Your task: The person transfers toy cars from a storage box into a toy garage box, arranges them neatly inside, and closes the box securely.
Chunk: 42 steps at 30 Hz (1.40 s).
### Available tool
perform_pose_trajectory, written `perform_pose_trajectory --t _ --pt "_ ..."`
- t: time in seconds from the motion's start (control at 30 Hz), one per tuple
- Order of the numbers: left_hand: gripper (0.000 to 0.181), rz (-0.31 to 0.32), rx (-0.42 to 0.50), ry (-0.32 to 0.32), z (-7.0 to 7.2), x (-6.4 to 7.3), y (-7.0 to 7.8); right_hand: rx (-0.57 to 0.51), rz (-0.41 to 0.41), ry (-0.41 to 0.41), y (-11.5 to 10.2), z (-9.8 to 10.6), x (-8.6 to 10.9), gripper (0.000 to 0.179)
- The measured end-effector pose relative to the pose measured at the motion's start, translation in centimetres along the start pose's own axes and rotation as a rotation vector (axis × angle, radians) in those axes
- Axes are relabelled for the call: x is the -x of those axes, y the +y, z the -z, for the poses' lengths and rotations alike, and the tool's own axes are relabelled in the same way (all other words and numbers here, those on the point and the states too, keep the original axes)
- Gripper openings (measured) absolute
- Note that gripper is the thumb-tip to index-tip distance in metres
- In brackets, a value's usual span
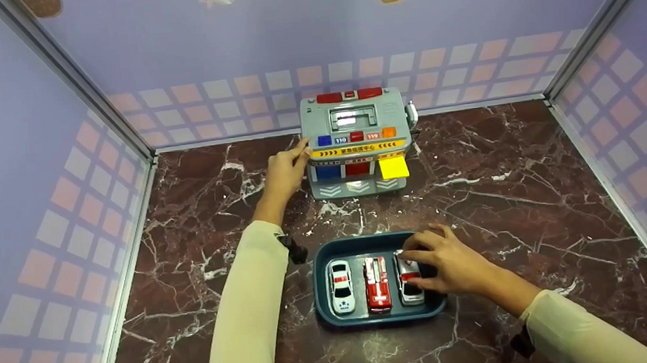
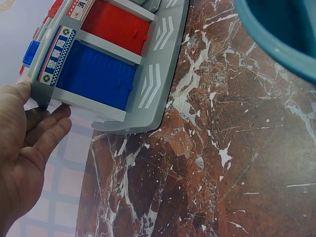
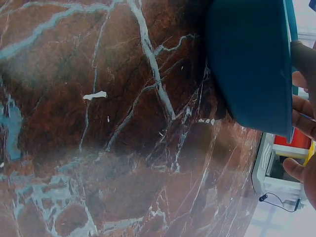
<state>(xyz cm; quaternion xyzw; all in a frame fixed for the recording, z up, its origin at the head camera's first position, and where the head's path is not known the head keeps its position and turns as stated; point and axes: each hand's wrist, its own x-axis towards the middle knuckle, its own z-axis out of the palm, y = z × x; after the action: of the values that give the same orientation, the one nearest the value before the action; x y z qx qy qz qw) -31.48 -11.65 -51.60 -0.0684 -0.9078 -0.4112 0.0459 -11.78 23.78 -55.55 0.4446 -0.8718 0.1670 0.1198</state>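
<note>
On the left front corner of a grey toy garage (image 1: 353, 120), my left hand (image 1: 286, 174) rests with its thumb on the front edge and fingers at the side. The left wrist view shows this hand (image 2: 29, 143) holding the corner next to a blue door (image 2: 98, 74). My right hand (image 1: 444, 258) is over a silver-and-red toy car (image 1: 411, 293) in a dark teal tray (image 1: 380, 319). Its thumb and fingers are spread apart above that car. In the right wrist view, fingers (image 3: 302, 116) reach past the tray's rim; the car is hidden there.
A red toy fire engine (image 1: 377, 290) and a white toy police car (image 1: 342, 295) lie in the tray. The garage's yellow door (image 1: 394, 168) is raised; its blue and red doors are down. Purple walls (image 1: 312, 38) enclose the dark marbled surface (image 1: 217, 224).
</note>
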Motion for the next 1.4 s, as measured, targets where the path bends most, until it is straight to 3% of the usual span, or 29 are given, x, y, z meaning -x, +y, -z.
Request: perform_pose_trajectory --t 0.47,1.17,1.4 --pt "0.043 -0.019 -0.015 0.003 -0.01 -0.07 0.01 0.028 -0.03 -0.064 -0.36 0.07 0.04 0.048" --pt "0.043 -0.006 -0.017 0.005 -0.1 -0.1 -0.28 0.061 0.002 -0.052 -0.56 -0.53 0.2 0.038" --pt "0.043 -0.019 -0.012 0.004 -0.05 0.03 -0.21 0.075 -0.033 -0.11 -0.85 -0.39 0.14 0.054"
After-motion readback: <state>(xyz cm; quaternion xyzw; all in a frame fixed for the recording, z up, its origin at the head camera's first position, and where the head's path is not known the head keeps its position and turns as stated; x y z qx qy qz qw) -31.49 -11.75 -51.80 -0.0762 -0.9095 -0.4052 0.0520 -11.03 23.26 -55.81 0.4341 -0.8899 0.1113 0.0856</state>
